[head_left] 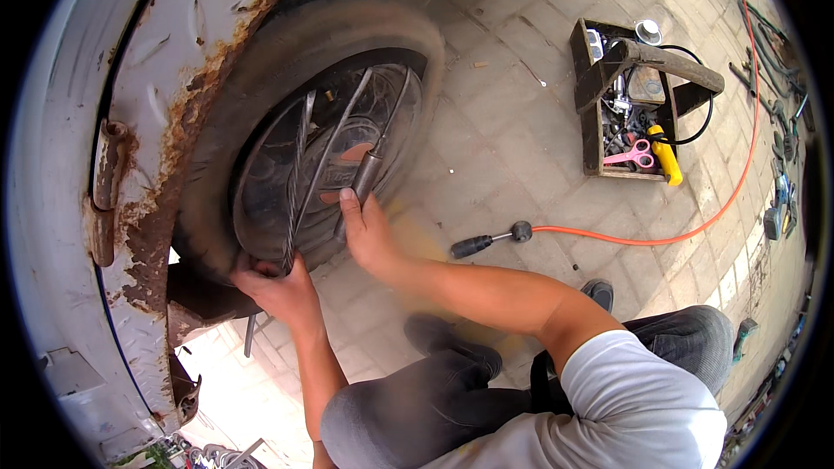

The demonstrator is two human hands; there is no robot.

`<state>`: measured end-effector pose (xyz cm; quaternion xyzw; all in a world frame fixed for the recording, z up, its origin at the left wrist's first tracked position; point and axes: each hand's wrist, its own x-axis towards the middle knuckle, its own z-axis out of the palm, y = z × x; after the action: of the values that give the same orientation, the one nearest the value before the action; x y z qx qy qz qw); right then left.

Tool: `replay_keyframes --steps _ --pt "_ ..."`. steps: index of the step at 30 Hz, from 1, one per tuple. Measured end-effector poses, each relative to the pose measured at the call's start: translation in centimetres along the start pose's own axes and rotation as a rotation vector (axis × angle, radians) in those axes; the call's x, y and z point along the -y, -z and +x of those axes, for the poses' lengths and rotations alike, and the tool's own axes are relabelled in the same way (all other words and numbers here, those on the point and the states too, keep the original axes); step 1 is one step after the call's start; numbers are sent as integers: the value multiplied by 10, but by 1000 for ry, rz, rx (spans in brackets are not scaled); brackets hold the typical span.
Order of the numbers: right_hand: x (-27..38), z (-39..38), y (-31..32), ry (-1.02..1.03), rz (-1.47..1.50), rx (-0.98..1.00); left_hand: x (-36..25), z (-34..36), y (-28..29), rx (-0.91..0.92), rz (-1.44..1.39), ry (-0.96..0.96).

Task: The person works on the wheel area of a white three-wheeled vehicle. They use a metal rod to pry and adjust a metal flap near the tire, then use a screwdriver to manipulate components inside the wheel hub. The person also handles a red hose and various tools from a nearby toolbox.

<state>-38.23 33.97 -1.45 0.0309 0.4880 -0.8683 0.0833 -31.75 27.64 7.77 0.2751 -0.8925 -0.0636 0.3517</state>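
A dusty wheel point(261, 200) with its tire sits under the rusty edge of a vehicle body. Two long metal tire levers point(323, 169) lie across the rim, their tips at its upper edge and their lower ends meeting low on the wheel. My left hand point(282, 291) is closed around those lower ends, its fingertips partly hidden against the tire. In my right hand point(369, 230) is a third tire lever point(369, 169), gripped by its thick cylindrical handle; its thin shaft slants up to the rim's upper right.
A wooden toolbox point(593, 143) stands at the upper right, holding pink scissors point(638, 155) and a yellow-handled tool point(665, 156). An orange air hose point(634, 241) with a black-gripped end point(472, 246) curves over the paving. More tools point(777, 217) lie along the far right.
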Motion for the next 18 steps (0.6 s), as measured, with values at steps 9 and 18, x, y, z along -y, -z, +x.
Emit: replay_keyframes --steps 9,18 --pt "66 6 23 -770 318 554 -2 -13 28 247 -70 -11" --pt "87 4 20 -656 85 530 9 -20 35 342 -123 7"
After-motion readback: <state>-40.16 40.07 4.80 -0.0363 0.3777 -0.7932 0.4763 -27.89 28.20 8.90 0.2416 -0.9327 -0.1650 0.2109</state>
